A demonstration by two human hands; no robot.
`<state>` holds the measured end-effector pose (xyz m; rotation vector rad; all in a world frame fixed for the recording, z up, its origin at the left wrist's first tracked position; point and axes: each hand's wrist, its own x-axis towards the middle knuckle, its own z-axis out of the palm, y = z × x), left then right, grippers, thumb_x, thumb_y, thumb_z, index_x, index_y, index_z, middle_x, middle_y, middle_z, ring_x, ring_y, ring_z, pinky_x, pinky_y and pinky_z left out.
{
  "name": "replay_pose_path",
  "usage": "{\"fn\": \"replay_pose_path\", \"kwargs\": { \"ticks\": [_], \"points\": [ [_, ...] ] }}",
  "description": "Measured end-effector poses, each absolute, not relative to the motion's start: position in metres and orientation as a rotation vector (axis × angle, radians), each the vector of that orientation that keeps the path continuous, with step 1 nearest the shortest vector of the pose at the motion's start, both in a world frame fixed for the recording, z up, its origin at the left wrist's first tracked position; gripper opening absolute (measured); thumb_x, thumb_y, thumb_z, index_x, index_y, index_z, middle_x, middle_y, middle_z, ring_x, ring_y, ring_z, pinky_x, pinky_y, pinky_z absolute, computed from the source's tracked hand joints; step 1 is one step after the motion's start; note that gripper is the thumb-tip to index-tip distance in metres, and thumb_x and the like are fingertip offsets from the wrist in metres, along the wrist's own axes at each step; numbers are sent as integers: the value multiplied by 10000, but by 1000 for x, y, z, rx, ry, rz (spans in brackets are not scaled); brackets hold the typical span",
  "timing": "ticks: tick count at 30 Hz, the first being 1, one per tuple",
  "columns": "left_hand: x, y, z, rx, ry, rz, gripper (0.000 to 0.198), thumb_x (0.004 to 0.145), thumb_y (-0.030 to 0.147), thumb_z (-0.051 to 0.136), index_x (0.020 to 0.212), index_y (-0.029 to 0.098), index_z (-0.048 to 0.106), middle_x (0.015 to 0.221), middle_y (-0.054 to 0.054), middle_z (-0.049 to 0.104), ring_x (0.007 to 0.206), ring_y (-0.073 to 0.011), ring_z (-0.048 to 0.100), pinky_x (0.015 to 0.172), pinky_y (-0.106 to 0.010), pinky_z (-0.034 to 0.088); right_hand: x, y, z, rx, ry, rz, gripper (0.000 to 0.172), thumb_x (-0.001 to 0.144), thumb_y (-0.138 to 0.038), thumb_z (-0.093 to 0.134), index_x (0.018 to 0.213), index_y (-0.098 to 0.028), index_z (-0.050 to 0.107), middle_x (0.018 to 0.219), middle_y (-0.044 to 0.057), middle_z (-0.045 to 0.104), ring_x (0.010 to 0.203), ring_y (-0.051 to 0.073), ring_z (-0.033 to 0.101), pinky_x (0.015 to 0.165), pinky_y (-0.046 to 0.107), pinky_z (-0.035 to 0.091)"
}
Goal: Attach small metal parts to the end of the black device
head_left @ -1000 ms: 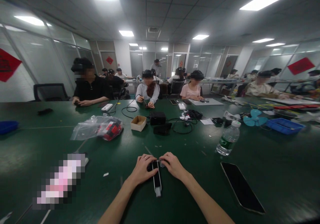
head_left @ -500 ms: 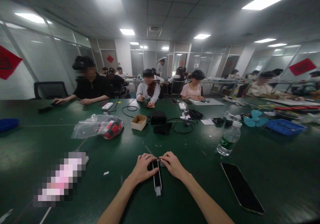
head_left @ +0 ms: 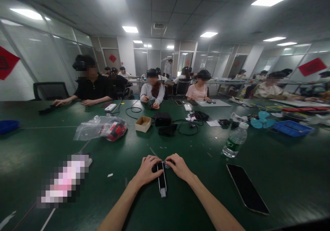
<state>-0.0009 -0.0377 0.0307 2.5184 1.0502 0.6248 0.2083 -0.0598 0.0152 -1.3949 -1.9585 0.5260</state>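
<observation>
A narrow black device with white edges lies lengthwise on the green table, its pale grey end towards me. My left hand is closed round its far part, with the thumb across the black face. Just right of the device's far end, my right hand is closed in a pinch. Whatever sits between those fingertips is too small and covered to name. Beneath them shows a small clear or silvery piece on the table.
Right of my arms lie a phone and a water bottle. Ahead are a small open box, a black case and a bag of red and black parts. A blue tray stands at right. Several people sit opposite.
The right fingertips have shifted slightly at the device's far end, and more of the small silvery piece shows under them. The left hand keeps its hold. The whole view has shifted slightly.
</observation>
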Motion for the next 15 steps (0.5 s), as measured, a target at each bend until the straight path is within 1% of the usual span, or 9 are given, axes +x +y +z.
{"fn": "replay_pose_path", "kwargs": {
  "ticks": [6,15],
  "points": [
    [-1,-38,31,2515,1056,627,329,812,409,603,1108,265,600,1141,-31,626,1079,-234,502,929,-398,354,209,-59,12,-1393,-1985,482,172,922,-255,493,912,-208,659,916,37,643,892,180,540,801,311,447],
    [0,-37,29,2531,1059,619,328,807,413,610,1098,263,605,1137,-33,633,1077,-236,506,913,-395,365,209,-59,13,-1338,-1990,475,118,895,-205,538,906,-213,655,928,28,666,912,181,543,842,318,430]
  ]
}}
